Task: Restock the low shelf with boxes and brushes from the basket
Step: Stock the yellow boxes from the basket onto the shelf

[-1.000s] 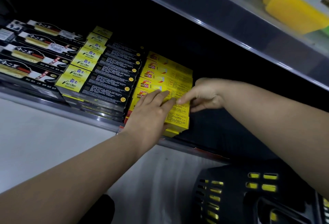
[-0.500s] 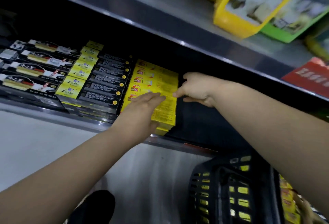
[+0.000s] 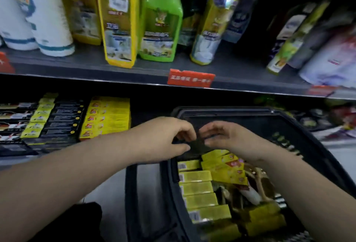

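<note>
- Left hand [image 3: 167, 136] and right hand [image 3: 227, 137] over far end of basket [image 3: 231, 109], fingers curled toward each other; dark blur between fingertips, cannot tell if pinching anything.
- Yellow boxes [image 3: 196, 176] packed in basket at 5 o'clock; brushes [image 3: 258, 181] tangled at their 3 o'clock.
- Likely light, stiff cardboard, slick print: pinch long sides, avoid crushing ends.
- Open-looking dark slot on low shelf [image 3: 17, 157] at 3 o'clock of shelved yellow stack [image 3: 107, 118]; mind upper shelf lip [image 3: 96, 80] and basket rim.

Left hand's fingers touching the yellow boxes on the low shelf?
Apart. Head view: fingers of the left hand hover over the basket, clear of the shelved yellow boxes.
</note>
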Demonstrator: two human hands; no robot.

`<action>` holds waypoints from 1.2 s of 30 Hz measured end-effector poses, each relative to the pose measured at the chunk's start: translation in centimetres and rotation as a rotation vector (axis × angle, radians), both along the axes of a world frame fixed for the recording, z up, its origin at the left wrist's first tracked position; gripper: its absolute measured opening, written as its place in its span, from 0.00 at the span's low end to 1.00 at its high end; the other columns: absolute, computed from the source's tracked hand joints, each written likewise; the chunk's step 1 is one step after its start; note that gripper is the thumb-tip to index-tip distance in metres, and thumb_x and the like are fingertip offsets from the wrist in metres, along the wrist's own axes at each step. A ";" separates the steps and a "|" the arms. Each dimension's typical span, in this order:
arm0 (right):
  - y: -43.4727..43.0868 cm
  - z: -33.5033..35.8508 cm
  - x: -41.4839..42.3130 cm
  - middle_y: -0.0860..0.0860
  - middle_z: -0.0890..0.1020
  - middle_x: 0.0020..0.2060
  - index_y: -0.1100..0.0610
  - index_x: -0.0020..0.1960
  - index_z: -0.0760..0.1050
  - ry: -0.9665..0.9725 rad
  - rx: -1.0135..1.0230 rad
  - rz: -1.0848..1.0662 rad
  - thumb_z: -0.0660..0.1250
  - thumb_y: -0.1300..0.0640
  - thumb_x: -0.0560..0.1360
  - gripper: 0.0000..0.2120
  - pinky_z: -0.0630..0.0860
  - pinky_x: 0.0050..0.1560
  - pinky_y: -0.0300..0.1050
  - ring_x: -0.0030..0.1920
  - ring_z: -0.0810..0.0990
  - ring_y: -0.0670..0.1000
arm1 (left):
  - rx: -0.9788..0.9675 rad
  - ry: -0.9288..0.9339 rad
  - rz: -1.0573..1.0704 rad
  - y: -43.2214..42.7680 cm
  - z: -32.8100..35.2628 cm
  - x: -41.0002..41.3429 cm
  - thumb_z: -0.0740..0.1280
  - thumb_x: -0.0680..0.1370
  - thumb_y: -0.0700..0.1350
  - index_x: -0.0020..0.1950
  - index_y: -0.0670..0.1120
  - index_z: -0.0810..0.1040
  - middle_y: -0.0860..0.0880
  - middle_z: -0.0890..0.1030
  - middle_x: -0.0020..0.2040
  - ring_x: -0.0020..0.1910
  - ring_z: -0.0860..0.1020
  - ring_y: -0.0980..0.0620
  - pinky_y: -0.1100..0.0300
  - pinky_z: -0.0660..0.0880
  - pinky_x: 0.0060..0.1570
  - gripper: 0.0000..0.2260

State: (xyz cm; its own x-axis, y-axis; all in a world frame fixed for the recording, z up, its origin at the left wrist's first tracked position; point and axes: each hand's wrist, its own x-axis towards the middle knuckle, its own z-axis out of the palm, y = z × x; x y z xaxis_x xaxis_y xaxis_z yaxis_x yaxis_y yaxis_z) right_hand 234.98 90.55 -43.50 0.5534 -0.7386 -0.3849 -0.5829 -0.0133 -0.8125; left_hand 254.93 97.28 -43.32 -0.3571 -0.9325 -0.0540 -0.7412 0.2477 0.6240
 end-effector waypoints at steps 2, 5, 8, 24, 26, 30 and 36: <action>0.3 -1.6 -4.3 0.53 0.80 0.49 0.57 0.54 0.75 0.058 0.050 -0.075 0.67 0.67 0.74 0.11 0.73 0.42 0.30 0.42 0.80 0.39 | 0.031 -0.033 -0.063 0.3 0.0 -3.1 0.66 0.76 0.50 0.59 0.55 0.76 0.59 0.79 0.57 0.55 0.76 0.61 0.63 0.72 0.57 0.11; 0.5 -4.3 -10.0 0.54 0.80 0.52 0.56 0.56 0.75 -0.045 0.253 -0.299 0.65 0.64 0.75 0.10 0.72 0.54 0.44 0.52 0.79 0.51 | 0.059 0.002 -0.085 0.4 -1.5 -7.5 0.67 0.76 0.50 0.57 0.54 0.77 0.58 0.79 0.55 0.54 0.76 0.61 0.64 0.72 0.54 0.10; 0.0 -6.7 -14.0 0.54 0.82 0.48 0.57 0.55 0.76 -0.213 0.372 -0.544 0.63 0.63 0.76 0.09 0.75 0.51 0.44 0.49 0.81 0.52 | 0.150 0.157 0.016 0.2 -3.9 -10.7 0.67 0.75 0.45 0.48 0.54 0.77 0.56 0.80 0.49 0.51 0.78 0.57 0.59 0.74 0.54 0.04; -5.6 -16.8 -15.3 0.55 0.77 0.57 0.57 0.60 0.71 1.183 -0.197 0.300 0.68 0.50 0.73 0.20 0.74 0.49 0.47 0.56 0.76 0.56 | 0.538 0.246 0.155 -2.6 -10.5 -14.6 0.67 0.76 0.46 0.48 0.53 0.78 0.56 0.81 0.46 0.45 0.80 0.55 0.57 0.77 0.47 0.03; -6.3 -15.0 -15.4 0.54 0.79 0.52 0.60 0.56 0.75 1.134 -0.129 0.325 0.70 0.47 0.70 0.21 0.75 0.46 0.45 0.51 0.79 0.53 | 0.595 0.265 0.220 -2.9 -10.7 -14.4 0.65 0.77 0.48 0.49 0.52 0.78 0.55 0.81 0.48 0.43 0.79 0.56 0.62 0.75 0.41 0.03; -5.6 -9.4 -15.5 0.49 0.84 0.32 0.58 0.41 0.71 0.612 0.192 0.092 0.73 0.52 0.70 0.13 0.74 0.31 0.35 0.31 0.81 0.43 | 0.892 0.506 0.494 -3.2 -11.0 -14.3 0.60 0.79 0.56 0.58 0.45 0.74 0.48 0.80 0.53 0.53 0.78 0.48 0.53 0.73 0.58 0.17; -2.2 -7.9 -11.6 0.58 0.84 0.40 0.58 0.38 0.66 0.264 0.185 0.203 0.74 0.55 0.69 0.16 0.78 0.37 0.42 0.42 0.84 0.54 | 1.060 0.808 0.703 -3.8 -11.0 -14.8 0.65 0.76 0.56 0.63 0.45 0.73 0.41 0.78 0.59 0.56 0.77 0.42 0.51 0.72 0.56 0.21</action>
